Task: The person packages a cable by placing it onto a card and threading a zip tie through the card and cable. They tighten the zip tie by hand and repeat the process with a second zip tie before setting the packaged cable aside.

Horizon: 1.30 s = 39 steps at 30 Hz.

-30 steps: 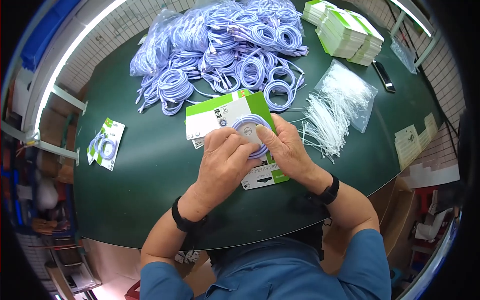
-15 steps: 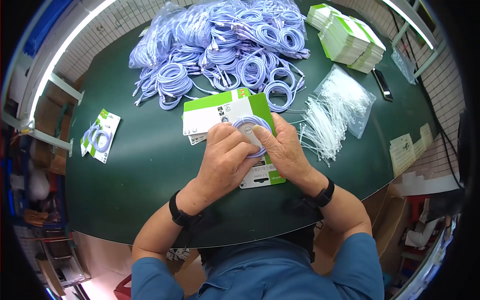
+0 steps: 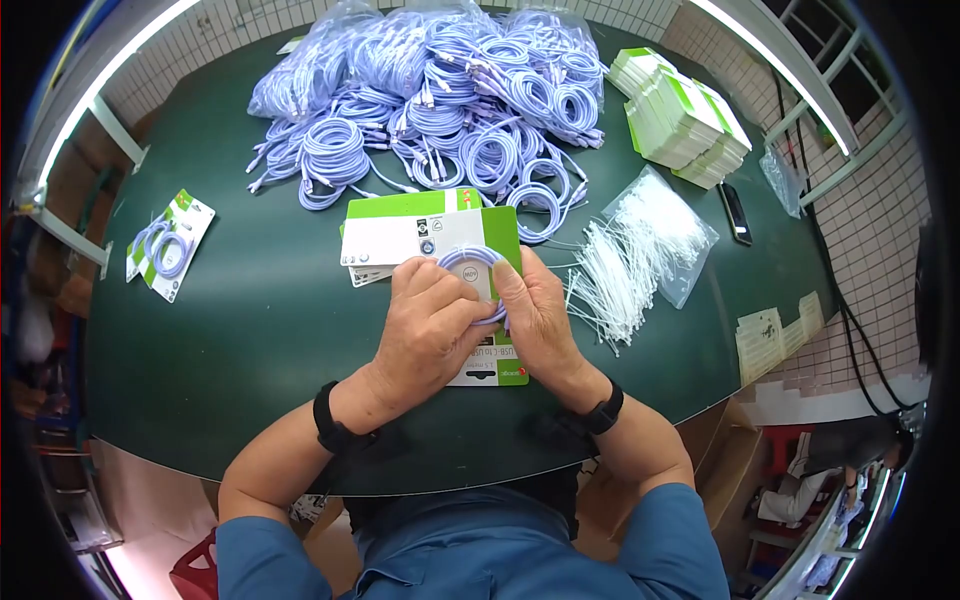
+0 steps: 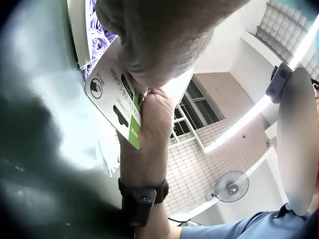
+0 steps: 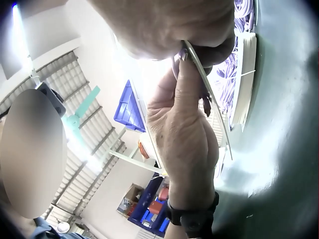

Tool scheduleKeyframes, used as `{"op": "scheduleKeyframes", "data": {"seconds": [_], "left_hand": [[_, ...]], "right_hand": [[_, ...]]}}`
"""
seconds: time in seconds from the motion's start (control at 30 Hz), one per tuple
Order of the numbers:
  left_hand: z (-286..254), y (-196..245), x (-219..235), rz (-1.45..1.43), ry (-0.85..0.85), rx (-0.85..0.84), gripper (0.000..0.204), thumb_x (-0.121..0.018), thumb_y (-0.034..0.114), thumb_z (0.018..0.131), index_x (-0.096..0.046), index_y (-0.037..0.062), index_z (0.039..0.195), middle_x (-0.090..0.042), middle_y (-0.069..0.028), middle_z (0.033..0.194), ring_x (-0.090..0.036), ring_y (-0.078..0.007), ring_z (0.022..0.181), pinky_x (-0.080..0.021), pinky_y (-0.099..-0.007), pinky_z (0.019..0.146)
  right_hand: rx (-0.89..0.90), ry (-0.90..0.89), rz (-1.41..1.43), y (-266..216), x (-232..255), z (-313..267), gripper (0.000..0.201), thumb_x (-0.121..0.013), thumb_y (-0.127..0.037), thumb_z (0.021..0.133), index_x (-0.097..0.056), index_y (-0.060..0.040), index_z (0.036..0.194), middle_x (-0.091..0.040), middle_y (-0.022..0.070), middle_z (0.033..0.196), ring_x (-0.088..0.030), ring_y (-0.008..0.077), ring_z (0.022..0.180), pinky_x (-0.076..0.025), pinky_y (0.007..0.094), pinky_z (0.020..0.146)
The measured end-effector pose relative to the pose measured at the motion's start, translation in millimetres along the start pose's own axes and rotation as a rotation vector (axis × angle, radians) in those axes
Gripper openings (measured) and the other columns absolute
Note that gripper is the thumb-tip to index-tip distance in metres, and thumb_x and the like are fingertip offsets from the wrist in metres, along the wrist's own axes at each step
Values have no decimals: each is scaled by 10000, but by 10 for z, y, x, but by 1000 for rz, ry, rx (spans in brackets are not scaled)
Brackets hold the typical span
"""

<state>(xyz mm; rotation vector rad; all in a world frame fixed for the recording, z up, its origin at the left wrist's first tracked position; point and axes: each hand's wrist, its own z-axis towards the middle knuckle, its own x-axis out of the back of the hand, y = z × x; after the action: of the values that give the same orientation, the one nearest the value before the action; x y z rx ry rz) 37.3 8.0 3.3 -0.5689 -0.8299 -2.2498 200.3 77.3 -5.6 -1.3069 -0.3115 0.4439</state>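
In 1 s I log no evident shift: curled left hand [image 3: 425, 322] pinches lilac round cable coil [image 3: 470, 251], right hand [image 3: 541, 322] grips it against white-and-green rectangular cardboard card [image 3: 484, 281], suggesting fitting is unfinished.

Hands: 2, left hand [image 3: 435, 315] and right hand [image 3: 540, 320]. Wrist straps [image 3: 603, 410]: 2, one per arm. Bench [image 3: 250, 400]: 1. Between the hands: 1 card [image 3: 508, 235] and 1 cable coil [image 3: 470, 252]. Stack of cards [image 3: 400, 205] just beyond: 1; its cards cannot be counted. Left side of bench: 2 small coils [image 3: 170, 255]; the number of cards beneath is uncertain. Far side: 1 cable pile [image 3: 430, 100], individual coils not countable. Far right: card bundles [image 3: 680, 120], at least 2; phone [image 3: 735, 213], 1; crumpled clear bag [image 3: 782, 183], 1. Right: opened bag [image 3: 690, 275], 1; white ties [image 3: 612, 290], too many to count.
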Motion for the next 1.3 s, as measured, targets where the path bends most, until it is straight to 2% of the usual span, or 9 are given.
{"op": "scheduleKeyframes", "data": {"seconds": [0.37, 0.6, 0.7, 0.97, 1.03, 1.1, 1.17, 1.27, 1.3], "left_hand": [[2, 24, -13, -30, 6, 86, 239, -918, 179, 764, -772, 98, 935, -671, 3, 875, -606, -236, 873, -439, -445, 962], [-2, 45, -47, -22, 59, 84, 184, -898, 81, 784, -744, 83, 884, -686, -20, 852, -603, -242, 821, -433, -435, 936], [4, 51, -70, -6, 76, 106, 171, -892, 87, 781, -733, 92, 845, -660, -19, 826, -599, -249, 811, -438, -438, 920], [-53, 9, -150, 14, 85, 145, 166, -866, 44, 783, -703, 73, 803, -650, -40, 789, -598, -266, 787, -459, -422, 877], [-52, -37, -142, 21, 83, 156, 161, -854, 23, 787, -699, 64, 805, -654, -43, 786, -598, -269, 785, -467, -414, 866], [-20, -89, -105, -52, 91, 80, 149, -844, 15, 800, -724, 53, 880, -661, -58, 818, -621, -270, 815, -497, -388, 837], [16, -108, -36, -81, 99, 40, 155, -838, 11, 807, -736, 48, 918, -664, -65, 835, -633, -270, 830, -512, -375, 822], [53, -103, 120, -192, 355, 236, 186, -829, 84, 889, -755, 53, 1056, -705, -64, 968, -670, -215, 915, -549, -335, 745], [57, -115, 128, -195, 349, 226, 186, -829, 84, 889, -755, 53, 1056, -705, -64, 968, -670, -215, 915, -549, -335, 745]], "right_hand": [[-18, -45, -55, -42, 81, 49, 320, -534, -273, 1159, -630, 24, 1233, -699, 88, 1031, -615, 132, 920, -540, 331, 818], [-1, -3, 14, 0, 5, 2, 300, -525, -260, 1163, -618, 22, 1213, -675, 74, 982, -592, 121, 891, -529, 325, 790], [-31, -54, -86, -6, 33, -20, 316, -487, -226, 1174, -616, 18, 1328, -712, 63, 1143, -623, 79, 1009, -534, 270, 878], [-128, -68, -118, 34, 15, -27, 301, -488, -214, 1170, -620, 19, 1308, -713, 70, 1123, -614, 72, 997, -528, 267, 858], [-88, -83, -176, 44, 63, 23, 306, -491, -221, 1170, -623, 18, 1309, -718, 72, 1126, -627, 75, 996, -535, 266, 857], [-28, -96, -286, 35, 123, 71, 316, -497, -236, 1170, -628, 16, 1311, -728, 75, 1132, -653, 80, 994, -549, 265, 855], [-32, -92, -191, -14, 196, 130, 326, -504, -249, 1170, -625, 15, 1319, -733, 78, 1142, -669, 87, 994, -558, 266, 856], [-48, -52, 4, -63, 287, 171, 350, -517, -276, 1168, -619, 13, 1337, -742, 86, 1162, -700, 101, 995, -577, 270, 856], [-44, -40, 13, -76, 311, 176, 363, -522, -289, 1167, -613, 14, 1345, -745, 87, 1168, -709, 106, 996, -584, 272, 855]]}}
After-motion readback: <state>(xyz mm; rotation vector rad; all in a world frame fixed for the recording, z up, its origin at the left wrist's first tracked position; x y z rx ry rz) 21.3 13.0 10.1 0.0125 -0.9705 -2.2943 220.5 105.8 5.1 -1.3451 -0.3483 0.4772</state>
